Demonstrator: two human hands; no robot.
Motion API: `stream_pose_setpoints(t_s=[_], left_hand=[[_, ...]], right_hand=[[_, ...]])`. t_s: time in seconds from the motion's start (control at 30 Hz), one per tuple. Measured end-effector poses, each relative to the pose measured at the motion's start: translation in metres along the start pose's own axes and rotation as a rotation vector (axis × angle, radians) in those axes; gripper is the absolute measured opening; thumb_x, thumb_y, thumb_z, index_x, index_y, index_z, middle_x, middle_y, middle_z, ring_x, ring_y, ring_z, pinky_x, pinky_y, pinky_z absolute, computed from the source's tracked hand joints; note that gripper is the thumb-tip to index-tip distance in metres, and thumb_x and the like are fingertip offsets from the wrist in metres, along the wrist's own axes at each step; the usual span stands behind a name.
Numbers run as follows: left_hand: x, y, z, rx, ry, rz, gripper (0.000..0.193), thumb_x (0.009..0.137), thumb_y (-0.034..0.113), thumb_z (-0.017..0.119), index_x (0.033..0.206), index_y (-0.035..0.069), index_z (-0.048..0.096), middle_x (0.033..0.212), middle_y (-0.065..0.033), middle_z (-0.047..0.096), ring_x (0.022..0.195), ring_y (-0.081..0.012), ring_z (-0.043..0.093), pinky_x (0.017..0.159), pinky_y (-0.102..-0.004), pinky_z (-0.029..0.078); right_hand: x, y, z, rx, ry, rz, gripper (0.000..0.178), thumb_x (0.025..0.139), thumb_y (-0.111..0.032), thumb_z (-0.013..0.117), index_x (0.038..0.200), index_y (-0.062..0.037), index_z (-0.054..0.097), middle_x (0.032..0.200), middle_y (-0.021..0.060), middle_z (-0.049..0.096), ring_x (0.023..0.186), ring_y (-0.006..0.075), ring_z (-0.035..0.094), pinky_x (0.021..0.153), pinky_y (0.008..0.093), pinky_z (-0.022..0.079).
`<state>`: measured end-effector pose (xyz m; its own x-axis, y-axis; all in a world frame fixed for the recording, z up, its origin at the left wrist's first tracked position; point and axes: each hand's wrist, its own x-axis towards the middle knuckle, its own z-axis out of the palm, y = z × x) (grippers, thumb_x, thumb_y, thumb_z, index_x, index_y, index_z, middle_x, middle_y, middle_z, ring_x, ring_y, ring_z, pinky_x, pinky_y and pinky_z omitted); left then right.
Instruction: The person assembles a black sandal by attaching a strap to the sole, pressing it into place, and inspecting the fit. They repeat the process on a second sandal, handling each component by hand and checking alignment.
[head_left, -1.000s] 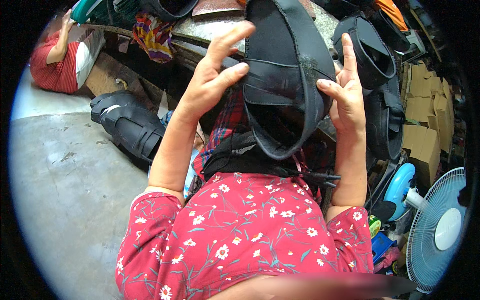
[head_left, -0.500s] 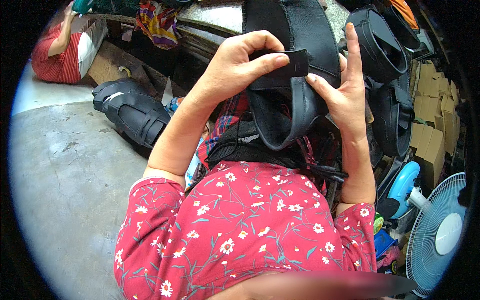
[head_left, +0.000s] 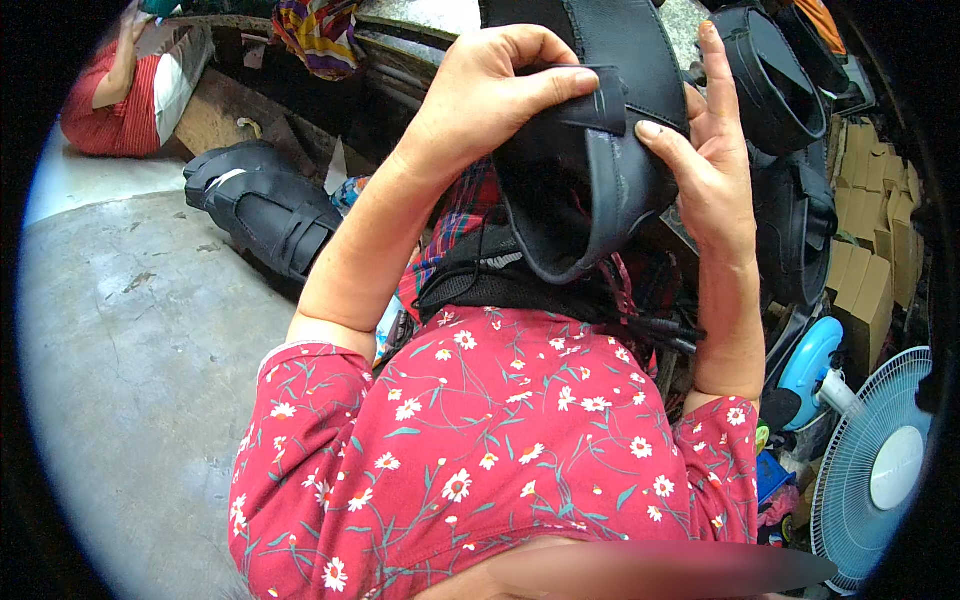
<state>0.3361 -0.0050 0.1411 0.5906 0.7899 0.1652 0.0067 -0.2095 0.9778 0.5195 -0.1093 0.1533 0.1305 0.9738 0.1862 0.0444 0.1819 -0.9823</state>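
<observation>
Between my hands is a curved, stitched black leather piece point(head_left: 640, 190), looped like a shoe upper, its lower edge hanging over my lap. My left hand point(head_left: 500, 85) pinches a short black strap point(head_left: 600, 100) on it between thumb and bent fingers. On the piece's right side, my right hand point(head_left: 712, 175) grips the edge, the thumb on its outer face and the index finger pointing up. The leather hides some of the right fingers.
A stack of strapped black leather pieces point(head_left: 265, 215) lies on the left by the grey floor point(head_left: 150, 350). More black pieces point(head_left: 770, 85) stand at right, near folded cardboard point(head_left: 860, 290) and a fan point(head_left: 880, 470). A person in red point(head_left: 110, 105) is at far left.
Both hands and the leather piece have shifted slightly up and right. The strap has tilted and now lies closer against the leather, its end near my right thumb.
</observation>
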Motion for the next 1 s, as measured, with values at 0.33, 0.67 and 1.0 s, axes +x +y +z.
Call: stream_pose_setpoints(t_s=[0.33, 0.67, 1.0], left_hand=[[0.0017, -0.0023, -0.0016, -0.084, -0.050, -0.010, 0.022, 0.083, 0.021, 0.075, 0.088, 0.000, 0.071, 0.074, 0.0005, 0.066, 0.069, -0.0045, 0.058, 0.063, -0.0208, 0.047], [0.0012, -0.0026, 0.0050, 0.190, 0.045, 0.061, 0.028, 0.078, 0.026, 0.077, 0.088, 0.001, 0.071, 0.071, -0.0078, 0.068, 0.065, -0.0095, 0.062, 0.062, -0.0263, 0.049], [0.0047, 0.0056, 0.0024, 0.227, -0.020, 0.028, 0.032, 0.076, 0.027, 0.079, 0.091, 0.000, 0.070, 0.075, -0.0100, 0.069, 0.068, -0.0117, 0.063, 0.065, -0.0277, 0.050]], right_hand=[[0.0018, 0.0016, 0.0017, 0.005, 0.023, 0.001, 0.087, 0.082, 0.010, 0.056, 0.155, -0.0093, 0.011, 0.125, 0.0201, 0.058, 0.111, 0.0213, 0.060, 0.096, 0.0325, 0.049], [0.0022, 0.0012, 0.0016, 0.043, 0.062, 0.018, 0.089, 0.081, 0.012, 0.057, 0.155, -0.0095, 0.012, 0.122, 0.0218, 0.059, 0.108, 0.0221, 0.062, 0.095, 0.0324, 0.050], [0.0022, 0.0003, -0.0021, 0.111, 0.075, 0.026, 0.092, 0.079, 0.012, 0.058, 0.155, -0.0097, 0.011, 0.121, 0.0209, 0.059, 0.108, 0.0219, 0.061, 0.095, 0.0332, 0.049]])
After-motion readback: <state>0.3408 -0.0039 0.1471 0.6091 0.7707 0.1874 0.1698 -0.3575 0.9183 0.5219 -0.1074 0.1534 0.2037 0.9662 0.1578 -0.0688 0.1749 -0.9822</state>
